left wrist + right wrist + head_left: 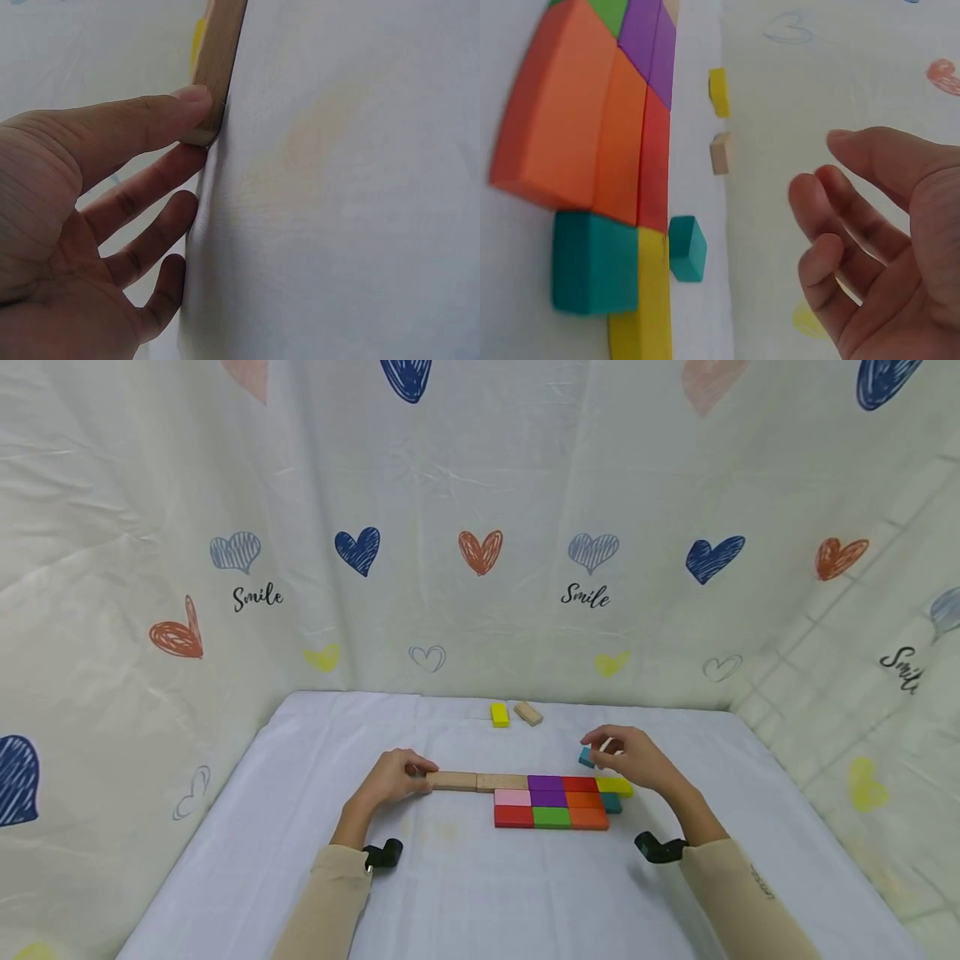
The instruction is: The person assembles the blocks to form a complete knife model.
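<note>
My left hand (pixel 393 775) pinches the left end of a plain wooden block (pixel 453 781), thumb on its near side. A second plain wooden block (pixel 502 782) lies end to end with it, leading to a purple block (pixel 545 782). My right hand (pixel 636 757) hovers with loosely bent fingers near a loose teal block (pixel 586 757). The right wrist view shows that teal block (pixel 688 249) on the table, apart from the fingers and behind the yellow block (pixel 651 300). Pink, red, green, orange, purple, teal and yellow blocks lie flat against one another in rows.
A yellow block (pixel 499 715) and a plain wooden block (pixel 528 713) lie near the far edge of the white-covered table (pixel 465 893). Behind it hangs a pale curtain (pixel 480 460) printed with hearts. A second teal block (pixel 612 802) sits at the right of the rows.
</note>
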{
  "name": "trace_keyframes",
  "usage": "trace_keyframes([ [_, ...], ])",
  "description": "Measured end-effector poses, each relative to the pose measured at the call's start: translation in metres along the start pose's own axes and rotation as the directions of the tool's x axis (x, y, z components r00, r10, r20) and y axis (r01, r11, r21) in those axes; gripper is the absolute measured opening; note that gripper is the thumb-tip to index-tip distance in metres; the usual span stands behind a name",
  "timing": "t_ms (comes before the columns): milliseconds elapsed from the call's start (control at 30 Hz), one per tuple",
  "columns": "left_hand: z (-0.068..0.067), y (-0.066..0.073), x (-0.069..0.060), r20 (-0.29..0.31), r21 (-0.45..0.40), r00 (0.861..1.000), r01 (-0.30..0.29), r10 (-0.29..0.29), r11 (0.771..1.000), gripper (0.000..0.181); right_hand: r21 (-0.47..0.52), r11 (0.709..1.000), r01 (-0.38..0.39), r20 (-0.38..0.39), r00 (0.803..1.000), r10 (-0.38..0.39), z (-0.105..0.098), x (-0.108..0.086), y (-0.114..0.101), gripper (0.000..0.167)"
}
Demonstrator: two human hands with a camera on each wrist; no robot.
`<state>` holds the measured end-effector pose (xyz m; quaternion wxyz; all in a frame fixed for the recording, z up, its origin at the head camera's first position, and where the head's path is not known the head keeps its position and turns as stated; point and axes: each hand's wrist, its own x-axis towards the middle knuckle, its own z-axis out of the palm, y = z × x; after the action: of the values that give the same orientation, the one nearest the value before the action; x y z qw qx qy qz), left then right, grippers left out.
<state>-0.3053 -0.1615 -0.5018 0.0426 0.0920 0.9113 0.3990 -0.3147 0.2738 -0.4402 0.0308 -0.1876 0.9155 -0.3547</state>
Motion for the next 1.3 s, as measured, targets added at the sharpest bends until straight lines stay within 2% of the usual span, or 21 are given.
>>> trace_keyframes([
  [133, 0.000, -0.002, 0.000, 0.000, 0.002, 1.000, -0.004, 0.004, 1.000, 0.028, 0.041, 0.999, -0.010, -0.016, 1.000, 0.011, 0.006, 0.031, -0.005, 0.030],
  [300, -0.001, -0.002, 0.001, 0.000, 0.002, 1.000, -0.002, 0.002, 1.000, 0.028, 0.074, 0.997, -0.022, 0.009, 1.000, 0.021, 0.018, 0.066, -0.009, 0.045],
  [500, -0.002, 0.000, 0.001, -0.004, 0.012, 1.000, -0.008, 0.008, 1.000, 0.028, 0.087, 0.995, -0.042, 0.044, 0.998, 0.038, 0.031, 0.095, -0.006, 0.061],
  [667, -0.001, 0.000, 0.002, 0.003, 0.014, 1.000, -0.022, 0.022, 1.000, 0.027, 0.129, 0.990, -0.050, 0.059, 0.997, 0.042, 0.039, 0.111, 0.007, 0.067],
  [833, -0.001, 0.001, 0.002, 0.001, 0.009, 1.000, -0.022, 0.022, 1.000, 0.027, 0.169, 0.982, -0.086, 0.073, 0.995, 0.074, 0.046, 0.120, 0.016, 0.069],
  [1300, -0.001, -0.001, 0.002, -0.001, 0.013, 1.000, -0.017, 0.017, 1.000, 0.027, 0.134, 0.964, -0.228, 0.057, 0.973, 0.222, 0.061, 0.137, 0.016, 0.068],
])
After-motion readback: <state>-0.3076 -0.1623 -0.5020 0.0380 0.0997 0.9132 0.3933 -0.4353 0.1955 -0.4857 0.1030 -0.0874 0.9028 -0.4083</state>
